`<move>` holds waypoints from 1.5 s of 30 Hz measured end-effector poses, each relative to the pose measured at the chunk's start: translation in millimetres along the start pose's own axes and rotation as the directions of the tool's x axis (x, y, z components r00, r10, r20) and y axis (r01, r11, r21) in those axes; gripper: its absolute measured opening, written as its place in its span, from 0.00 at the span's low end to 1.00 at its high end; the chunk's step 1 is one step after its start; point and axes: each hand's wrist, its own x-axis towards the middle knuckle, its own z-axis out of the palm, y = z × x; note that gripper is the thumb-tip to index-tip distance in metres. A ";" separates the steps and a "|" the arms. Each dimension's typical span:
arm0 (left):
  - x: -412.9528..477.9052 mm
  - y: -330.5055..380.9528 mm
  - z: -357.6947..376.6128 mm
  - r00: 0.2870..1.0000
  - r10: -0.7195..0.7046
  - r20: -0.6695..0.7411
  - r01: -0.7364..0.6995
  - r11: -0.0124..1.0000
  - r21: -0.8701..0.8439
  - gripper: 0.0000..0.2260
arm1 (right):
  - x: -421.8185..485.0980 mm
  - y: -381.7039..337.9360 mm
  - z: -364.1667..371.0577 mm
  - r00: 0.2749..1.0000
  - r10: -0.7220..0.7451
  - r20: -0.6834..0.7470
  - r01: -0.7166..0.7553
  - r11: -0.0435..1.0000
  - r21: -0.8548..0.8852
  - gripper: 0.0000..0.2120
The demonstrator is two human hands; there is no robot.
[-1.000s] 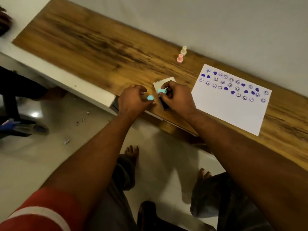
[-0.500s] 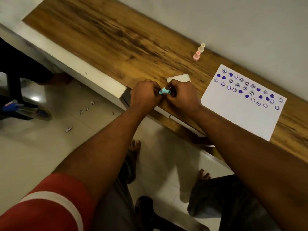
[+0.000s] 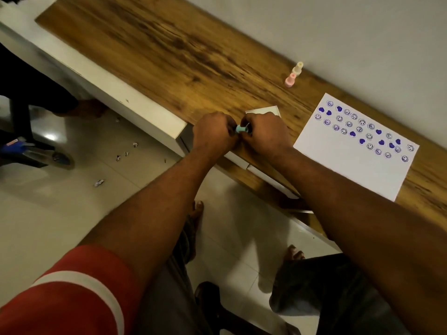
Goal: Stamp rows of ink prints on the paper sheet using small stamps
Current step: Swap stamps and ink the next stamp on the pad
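While both forearms reach forward, left hand [image 3: 212, 134] and right hand [image 3: 264, 134] meet, fingers [image 3: 251, 122] curled round teal stamp [image 3: 240, 129].

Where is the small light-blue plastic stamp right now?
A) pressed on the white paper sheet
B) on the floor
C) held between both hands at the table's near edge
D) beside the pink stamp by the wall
C: the small light-blue plastic stamp shows between the left hand and the right hand, both gripping it, apart from the white paper sheet.
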 end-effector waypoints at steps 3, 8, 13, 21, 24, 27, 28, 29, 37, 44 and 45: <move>1.6 0.5 -1.4 1.000 0.004 0.016 -0.004 1.000 0.023 0.05 | 3.8 -2.6 -2.8 1.000 -0.011 0.025 0.012 0.999 -0.052 0.13; 1.5 3.8 -2.5 1.000 0.003 0.031 -0.006 0.997 0.072 0.04 | 12.6 -12.3 -9.9 0.993 -0.003 0.117 0.020 0.990 -0.142 0.11; 0.1 4.5 -2.9 0.998 0.051 0.031 -0.054 0.993 0.109 0.08 | 21.3 -16.1 -18.8 0.979 0.010 0.204 0.022 0.987 -0.157 0.12; -1.6 4.1 -4.6 0.992 0.130 -0.005 -0.128 0.986 0.105 0.13 | 39.9 -27.2 -30.7 0.943 -0.056 0.328 0.167 0.933 -0.320 0.16; -1.6 1.5 -4.4 0.992 0.129 -0.015 -0.127 0.989 0.075 0.14 | 42.9 -32.6 -29.0 0.936 -0.092 0.340 0.233 0.884 -0.404 0.15; -0.8 1.5 -5.7 0.994 0.114 -0.002 -0.113 0.991 0.071 0.13 | 41.7 -32.9 -24.1 0.935 -0.112 0.335 0.261 0.860 -0.439 0.12; -0.4 2.0 -6.0 0.994 0.105 0.009 -0.105 0.991 0.080 0.11 | 38.7 -30.4 -22.5 0.937 -0.119 0.327 0.264 0.855 -0.446 0.10; -0.1 2.3 -6.2 0.995 0.095 0.019 -0.096 0.992 0.087 0.09 | 34.9 -26.5 -20.5 0.939 -0.128 0.319 0.268 0.853 -0.447 0.09; 5.7 -0.7 -7.1 1.000 0.025 0.012 -0.025 0.999 0.019 0.05 | 24.5 -6.1 -6.3 0.980 -0.104 0.170 0.127 0.983 -0.132 0.11; 9.2 -8.5 -4.6 0.997 -0.015 -0.082 0.015 1.000 0.008 0.12 | 60.9 -17.3 -8.0 0.991 -0.067 0.116 0.076 0.994 -0.076 0.14; 8.9 -9.4 -4.2 0.997 -0.016 -0.073 0.017 1.000 0.014 0.13 | 65.5 -18.3 -7.7 0.993 -0.053 0.101 0.060 0.996 -0.071 0.15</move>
